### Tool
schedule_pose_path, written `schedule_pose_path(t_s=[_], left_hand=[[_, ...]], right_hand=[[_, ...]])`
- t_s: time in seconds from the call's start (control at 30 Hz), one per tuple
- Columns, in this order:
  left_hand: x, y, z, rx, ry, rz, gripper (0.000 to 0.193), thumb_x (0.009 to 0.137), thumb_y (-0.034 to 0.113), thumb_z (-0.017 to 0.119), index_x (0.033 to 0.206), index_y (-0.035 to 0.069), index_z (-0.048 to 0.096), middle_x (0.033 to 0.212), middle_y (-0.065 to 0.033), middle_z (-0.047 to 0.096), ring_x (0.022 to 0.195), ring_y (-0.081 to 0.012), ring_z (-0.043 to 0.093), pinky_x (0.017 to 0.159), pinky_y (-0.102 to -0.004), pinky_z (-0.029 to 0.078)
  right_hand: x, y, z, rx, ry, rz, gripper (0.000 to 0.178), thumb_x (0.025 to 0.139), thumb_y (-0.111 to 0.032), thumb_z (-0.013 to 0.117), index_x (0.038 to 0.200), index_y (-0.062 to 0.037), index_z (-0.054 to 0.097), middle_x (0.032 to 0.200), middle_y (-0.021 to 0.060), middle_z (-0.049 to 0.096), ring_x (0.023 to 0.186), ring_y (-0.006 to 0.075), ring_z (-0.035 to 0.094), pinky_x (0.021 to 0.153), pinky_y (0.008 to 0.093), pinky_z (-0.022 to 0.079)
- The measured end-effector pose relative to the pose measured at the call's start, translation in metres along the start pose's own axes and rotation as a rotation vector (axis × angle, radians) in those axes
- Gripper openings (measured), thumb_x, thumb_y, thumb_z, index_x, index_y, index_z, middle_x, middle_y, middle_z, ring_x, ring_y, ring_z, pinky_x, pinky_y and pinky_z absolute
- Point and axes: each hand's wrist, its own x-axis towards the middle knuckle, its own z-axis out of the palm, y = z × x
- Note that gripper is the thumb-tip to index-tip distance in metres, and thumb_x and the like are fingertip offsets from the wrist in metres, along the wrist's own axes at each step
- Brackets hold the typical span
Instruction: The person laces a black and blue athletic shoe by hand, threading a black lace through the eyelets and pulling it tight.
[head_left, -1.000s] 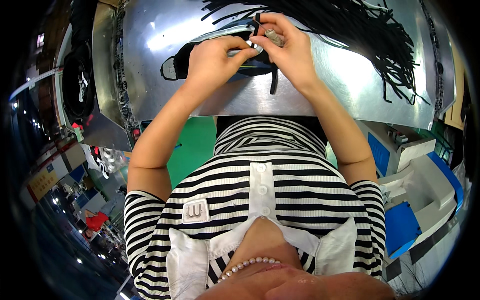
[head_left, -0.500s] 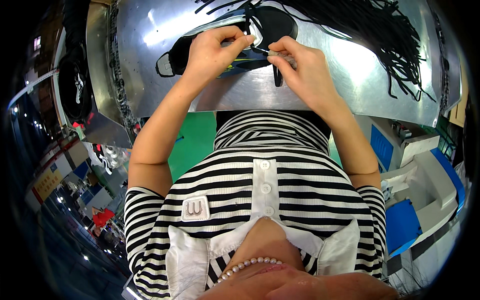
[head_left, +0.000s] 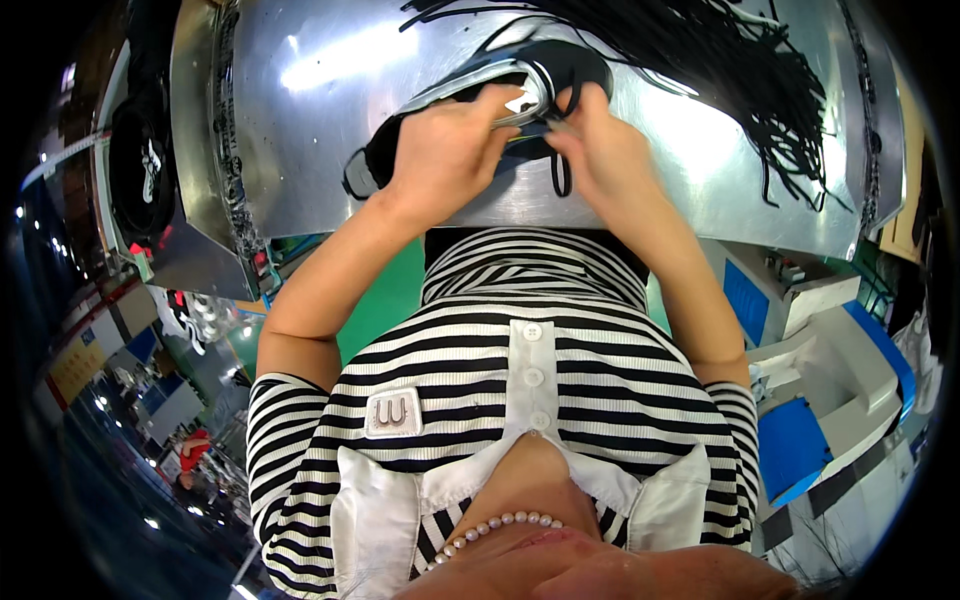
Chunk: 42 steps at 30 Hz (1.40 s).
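Observation:
A dark shoe (head_left: 590, 68) with a grey-white lining lies on its side on the metal table, its toe to the right and its heel to the left. My left hand (head_left: 445, 155) grips the shoe around its opening, thumb and fingers closed on the edge. At the eyelets, my right hand (head_left: 610, 150) pinches a black shoelace (head_left: 561, 176), part of which hangs in a loop below the shoe. Motion blurs the right fingertips, and whether a small tool is also in that hand is hidden.
A thick bundle of black laces (head_left: 740, 90) spreads over the table's (head_left: 320, 120) far right. Another dark shoe (head_left: 140, 170) is beyond the left edge. Below right stands a grey and blue machine (head_left: 815, 400).
The shoe and both hands have shifted slightly right and nearer me. My right fingers have moved up against the eyelets; the small clear-handled tool seen in them before no longer shows.

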Motion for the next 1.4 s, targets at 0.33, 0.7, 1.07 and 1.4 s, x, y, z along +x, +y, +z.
schedule_pose_path(t_s=[0.33,0.7,1.07,1.4], left_hand=[[-0.006,-0.015,-0.024,0.105,0.067,0.197,0.019,0.082,0.018,0.066,0.098,0.008,0.065,0.086,-0.0028,0.068,0.078,-0.0211,0.066,0.064,-0.0330,0.052],[0.010,-0.047,-0.040,-0.959,-0.708,-0.875,0.040,0.087,0.048,0.071,0.102,0.011,0.072,0.091,0.0040,0.065,0.083,-0.0077,0.051,0.073,-0.0217,0.038],[-0.013,-0.060,-0.013,-0.343,-0.006,-0.367,0.016,0.084,0.019,0.069,0.096,0.008,0.072,0.088,-0.0095,0.071,0.081,-0.0270,0.067,0.076,-0.0358,0.054],[-0.002,-0.043,-0.018,-0.671,-0.177,-0.491,0.018,0.081,0.017,0.068,0.089,0.004,0.075,0.082,-0.0075,0.072,0.072,-0.0158,0.066,0.071,-0.0315,0.052]], right_hand=[[0.054,0.031,-0.022,0.539,0.095,0.262,0.041,0.075,-0.020,0.084,0.099,-0.0054,0.053,0.087,0.0005,0.056,0.080,0.0092,0.053,0.070,0.0215,0.045],[0.032,-0.014,0.007,0.347,0.299,0.080,0.041,0.079,-0.013,0.083,0.100,-0.0063,0.049,0.087,-0.0024,0.047,0.072,0.0051,0.040,0.058,0.0180,0.036],[0.028,-0.006,0.002,0.354,0.237,0.301,0.037,0.082,-0.019,0.079,0.098,-0.0027,0.050,0.091,0.0048,0.052,0.086,0.0142,0.048,0.081,0.0254,0.042],[0.022,0.008,0.001,0.412,0.267,0.299,0.038,0.080,-0.022,0.080,0.093,-0.0041,0.049,0.085,0.0031,0.052,0.080,0.0136,0.047,0.074,0.0259,0.043]])
